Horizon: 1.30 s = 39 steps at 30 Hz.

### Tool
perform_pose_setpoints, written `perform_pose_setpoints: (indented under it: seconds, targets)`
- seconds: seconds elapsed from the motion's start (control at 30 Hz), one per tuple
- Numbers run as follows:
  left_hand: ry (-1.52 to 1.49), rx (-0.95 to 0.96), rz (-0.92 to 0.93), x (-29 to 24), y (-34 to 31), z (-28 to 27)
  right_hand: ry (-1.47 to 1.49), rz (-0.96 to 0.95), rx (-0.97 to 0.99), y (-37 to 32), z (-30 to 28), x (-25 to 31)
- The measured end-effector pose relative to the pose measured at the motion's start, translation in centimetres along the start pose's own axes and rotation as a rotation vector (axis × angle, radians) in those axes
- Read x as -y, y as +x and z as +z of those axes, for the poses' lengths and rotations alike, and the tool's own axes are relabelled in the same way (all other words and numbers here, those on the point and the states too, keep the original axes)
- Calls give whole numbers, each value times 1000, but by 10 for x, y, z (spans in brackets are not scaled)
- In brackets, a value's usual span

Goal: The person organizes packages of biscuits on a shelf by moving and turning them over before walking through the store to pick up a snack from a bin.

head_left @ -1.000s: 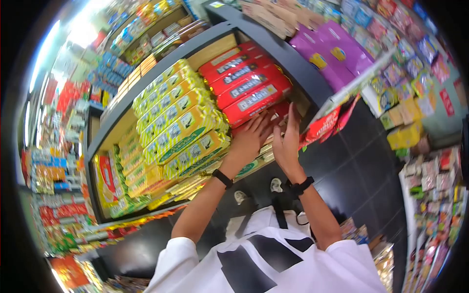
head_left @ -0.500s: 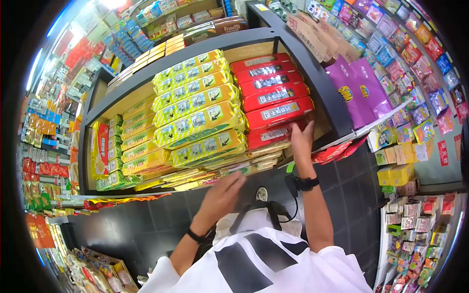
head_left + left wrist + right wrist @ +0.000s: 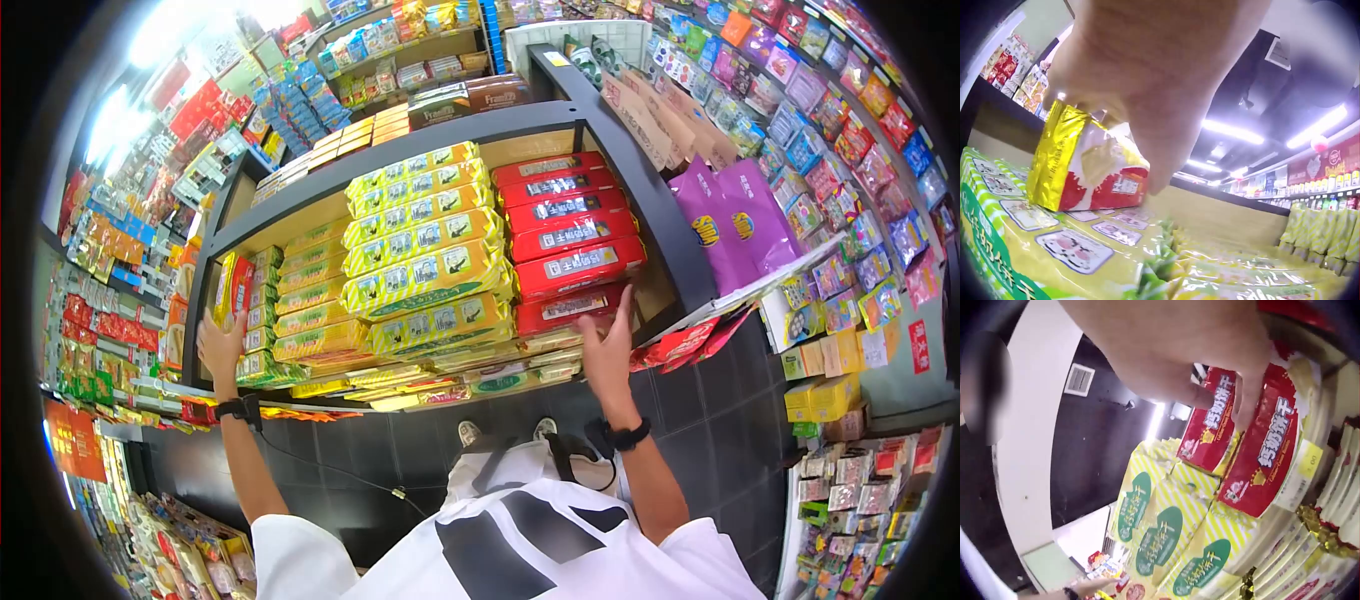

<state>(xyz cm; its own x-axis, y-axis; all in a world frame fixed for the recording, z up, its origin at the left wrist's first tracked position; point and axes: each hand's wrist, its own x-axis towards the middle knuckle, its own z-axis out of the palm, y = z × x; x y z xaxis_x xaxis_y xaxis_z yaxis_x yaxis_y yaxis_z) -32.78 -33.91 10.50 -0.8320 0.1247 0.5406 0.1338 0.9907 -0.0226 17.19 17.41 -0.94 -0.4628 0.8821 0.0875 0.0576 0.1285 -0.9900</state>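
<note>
At the bin's left end my left hand [image 3: 220, 345] has thumb and fingers spread, right beside a red, white and yellow biscuit pack [image 3: 237, 285]. From the left wrist, that same pack [image 3: 1107, 169] lies on green-striped biscuit packs [image 3: 1054, 228], with the thumb close to its right end and the other fingers partly hidden. My right hand [image 3: 607, 352] is at the front of the red biscuit packs [image 3: 580, 268], thumb and fingers apart. Seen from the right wrist, its fingertips [image 3: 1244, 415] touch the red packs near the gap between two of them.
Tall rows of yellow-striped biscuit packs [image 3: 425, 275] fill the bin's middle. A dark frame [image 3: 690, 250] edges the bin. Purple bags [image 3: 735, 225] stand at the right, and hanging snack packets [image 3: 830, 270] line the wall beyond. A thin cable [image 3: 330, 465] trails from the left wrist.
My left hand has left the red packs, drawn back, then swung to the bin's far left end. The right hand stays at the red stack; the head view has shifted.
</note>
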Motion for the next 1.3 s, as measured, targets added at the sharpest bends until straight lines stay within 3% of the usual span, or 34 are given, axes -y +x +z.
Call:
perform_pose_setpoints:
  seconds: [0.03,0.1,0.17,0.2,0.27,0.33,0.43,0.47,0.53,0.6,0.63,0.67,0.7,0.8,0.9,1.03,1.17,1.2,1.3]
  targets:
    - [-72,165,6,10,10,7,-43,-54,12,-10,-5,3]
    - [-145,183,27,12,14,10,-128,-165,28,-30,-13,11]
    - [-221,257,13,9,20,2,-201,-173,106,-44,-30,28]
    - [-135,311,-41,8,25,2,-100,-141,65,-50,-33,43]
    - [-78,295,17,11,25,0,-235,-285,67,-52,-48,36]
    - [-21,288,24,1,27,-17,-169,-317,11,-55,-48,51]
    - [-200,44,150,-46,-3,-78,-162,-341,109,-52,-61,57]
    - [-293,86,98,-72,-13,-108,-142,-319,130,-53,-64,60]
    - [-440,-21,200,-101,-29,-136,-76,-289,214,-50,-57,67]
    - [-865,243,159,-156,-66,-195,9,-226,309,-49,-44,75]
    - [-909,352,158,-183,-87,-224,32,-194,350,-48,-41,78]
    - [-1061,335,304,-201,-107,-226,78,-196,425,-47,-40,81]
    - [-1182,574,249,-227,-129,-255,140,-169,497,-46,-39,85]
    - [-1364,942,372,-275,-188,-250,345,-98,690,-44,-32,96]
    - [-1555,1290,179,-316,-252,-225,325,-156,646,-54,-30,88]
    - [-1410,1291,248,-347,-280,-210,471,191,459,-60,-27,63]
    - [-1298,1374,224,-359,-289,-189,341,394,430,-57,-38,48]
    - [-1275,1420,209,-363,-294,-190,376,317,356,-61,-35,43]
    - [-1382,1311,365,-367,-327,-161,417,194,317,-62,-43,53]
